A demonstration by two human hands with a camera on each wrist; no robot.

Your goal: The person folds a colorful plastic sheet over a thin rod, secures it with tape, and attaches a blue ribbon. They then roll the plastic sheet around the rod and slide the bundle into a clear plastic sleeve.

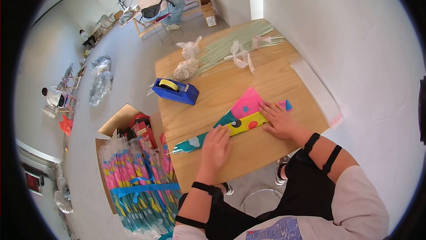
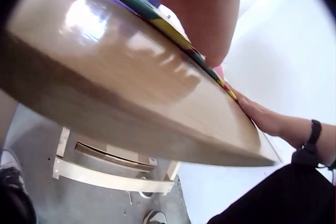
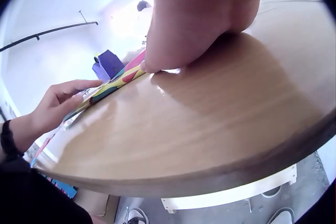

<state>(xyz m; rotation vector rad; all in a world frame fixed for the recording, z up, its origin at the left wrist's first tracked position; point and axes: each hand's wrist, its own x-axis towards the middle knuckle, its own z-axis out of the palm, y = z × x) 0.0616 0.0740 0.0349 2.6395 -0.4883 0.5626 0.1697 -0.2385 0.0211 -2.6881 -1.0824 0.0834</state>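
A folded printed sheet point(image 1: 245, 123) in pink, yellow and teal lies slantwise across the wooden table, with a narrow teal end toward the left and a pink corner pointing away from me. My right hand point(image 1: 282, 122) rests flat on its right part, fingers spread over the yellow and pink print. Slightly blurred, my left hand point(image 1: 216, 146) touches the near edge of the teal part with its fingertips. In the right wrist view, the left hand point(image 3: 58, 106) lies along the sheet point(image 3: 113, 86), thumb and fingers apart. The left wrist view shows the right hand point(image 2: 262, 116) at the sheet's far end.
A blue tape dispenser point(image 1: 176, 91) stands at the table's left edge. Behind it are tied plastic bags point(image 1: 186, 69) and pale thin rods point(image 1: 239, 40) bound with white strips. Left of the table, a cardboard box point(image 1: 116, 126) holds several bagged colourful bundles. A white wall flanks the right side.
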